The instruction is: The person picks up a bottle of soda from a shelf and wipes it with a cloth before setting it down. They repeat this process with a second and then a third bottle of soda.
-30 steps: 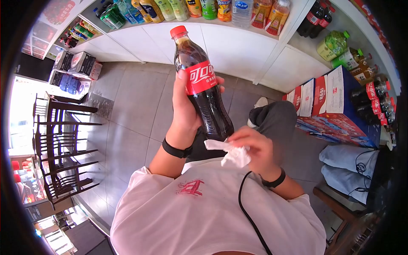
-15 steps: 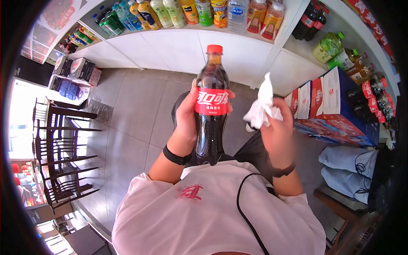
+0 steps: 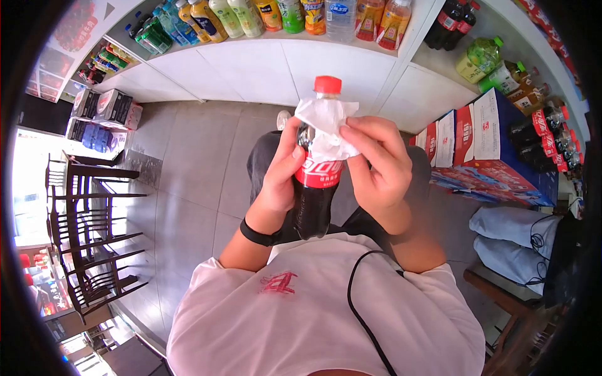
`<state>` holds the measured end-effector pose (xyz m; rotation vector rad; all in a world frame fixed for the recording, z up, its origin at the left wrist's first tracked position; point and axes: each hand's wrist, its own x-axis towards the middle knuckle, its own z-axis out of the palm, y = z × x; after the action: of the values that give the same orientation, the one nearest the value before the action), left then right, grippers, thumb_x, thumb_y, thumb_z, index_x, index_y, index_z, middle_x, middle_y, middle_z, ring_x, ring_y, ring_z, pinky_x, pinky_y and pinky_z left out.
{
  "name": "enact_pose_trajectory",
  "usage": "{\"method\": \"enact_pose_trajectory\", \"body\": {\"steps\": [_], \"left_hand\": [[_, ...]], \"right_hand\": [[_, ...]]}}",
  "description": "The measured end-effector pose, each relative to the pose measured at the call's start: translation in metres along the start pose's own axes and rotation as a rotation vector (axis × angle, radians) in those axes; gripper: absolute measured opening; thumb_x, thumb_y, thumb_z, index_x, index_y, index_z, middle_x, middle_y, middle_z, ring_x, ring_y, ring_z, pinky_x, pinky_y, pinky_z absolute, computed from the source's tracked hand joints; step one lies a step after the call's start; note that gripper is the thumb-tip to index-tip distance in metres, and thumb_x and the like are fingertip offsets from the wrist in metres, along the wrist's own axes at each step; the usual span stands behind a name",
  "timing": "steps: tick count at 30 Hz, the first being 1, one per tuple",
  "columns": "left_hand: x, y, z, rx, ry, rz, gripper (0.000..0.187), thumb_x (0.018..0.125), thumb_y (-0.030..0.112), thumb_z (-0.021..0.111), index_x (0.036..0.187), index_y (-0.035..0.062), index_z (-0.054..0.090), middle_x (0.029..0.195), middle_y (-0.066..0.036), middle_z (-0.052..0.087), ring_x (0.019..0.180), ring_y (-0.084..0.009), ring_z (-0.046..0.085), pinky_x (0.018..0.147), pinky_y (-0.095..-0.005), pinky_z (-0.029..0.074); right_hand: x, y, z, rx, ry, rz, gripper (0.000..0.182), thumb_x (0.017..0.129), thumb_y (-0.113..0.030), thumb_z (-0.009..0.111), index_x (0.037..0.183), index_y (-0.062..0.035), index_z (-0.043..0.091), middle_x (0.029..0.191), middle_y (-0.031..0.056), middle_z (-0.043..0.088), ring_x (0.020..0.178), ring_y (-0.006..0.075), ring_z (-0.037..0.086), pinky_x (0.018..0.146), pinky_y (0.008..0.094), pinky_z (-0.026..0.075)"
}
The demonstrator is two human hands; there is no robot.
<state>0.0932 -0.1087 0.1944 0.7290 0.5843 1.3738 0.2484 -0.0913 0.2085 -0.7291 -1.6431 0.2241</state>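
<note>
A cola bottle [image 3: 313, 210] with a red cap and red label is held upright in front of my chest. My left hand [image 3: 280, 168] grips it around the label from the left side. My right hand [image 3: 380, 164] pinches a crumpled white tissue [image 3: 329, 128] and presses it against the bottle's upper part, just below the cap. The tissue hides the bottle's shoulder and the top of the label. Some of my left fingers are out of sight behind the bottle.
Ahead runs a white shelf [image 3: 251, 69] lined with several drink bottles. Stacked drink cartons [image 3: 476, 141] stand at the right, near more cola bottles [image 3: 552, 147]. Dark wooden chairs [image 3: 94, 232] are at the left. Grey bundles [image 3: 511, 244] rest on a wooden chair at the right.
My right hand has brought the tissue left onto the bottle's upper part. The bottle has shifted slightly down and right, and my left hand still holds it.
</note>
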Motion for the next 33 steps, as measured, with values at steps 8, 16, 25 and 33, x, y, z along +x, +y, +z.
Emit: {"method": "enact_pose_trajectory", "body": {"steps": [8,16,25,33], "left_hand": [[0.018,0.004,-0.023,-0.141,-0.043,0.079,0.056,0.098,0.037,0.051,0.141,0.0072,0.03,0.124,-0.024,0.056,0.108,-0.0352,0.063,0.083,-0.0455,0.057],[0.016,0.019,-0.011,-0.05,-0.032,0.152,0.054,0.096,0.032,0.053,0.14,0.0061,0.032,0.125,-0.02,0.055,0.105,-0.0307,0.063,0.086,-0.0429,0.055],[0.019,0.024,-0.003,0.13,0.151,0.193,0.053,0.1,0.015,0.054,0.146,0.0092,0.029,0.129,-0.013,0.053,0.108,-0.0204,0.06,0.088,-0.036,0.054],[0.012,0.014,0.008,0.311,0.084,0.203,0.065,0.095,0.011,0.064,0.149,0.0103,0.029,0.121,-0.011,0.06,0.105,-0.0157,0.06,0.088,-0.0314,0.051]], "right_hand": [[-0.043,-0.025,0.015,0.006,-0.171,-0.143,0.035,0.063,0.006,0.073,0.098,-0.0018,0.074,0.103,0.008,0.066,0.091,0.0286,0.062,0.075,0.0366,0.053],[-0.061,-0.033,0.007,0.018,-0.264,-0.174,0.036,0.063,-0.002,0.074,0.098,-0.0021,0.073,0.105,0.0036,0.066,0.091,0.0232,0.061,0.075,0.0342,0.052],[-0.076,-0.033,-0.008,0.103,-0.448,-0.128,0.038,0.061,0.001,0.073,0.099,-0.0019,0.072,0.105,0.0063,0.066,0.089,0.0255,0.061,0.073,0.0347,0.052],[-0.011,-0.033,-0.012,-0.044,-0.153,-0.049,0.043,0.06,0.007,0.07,0.102,-0.0012,0.071,0.109,0.0109,0.067,0.092,0.0299,0.062,0.077,0.0383,0.053]]}}
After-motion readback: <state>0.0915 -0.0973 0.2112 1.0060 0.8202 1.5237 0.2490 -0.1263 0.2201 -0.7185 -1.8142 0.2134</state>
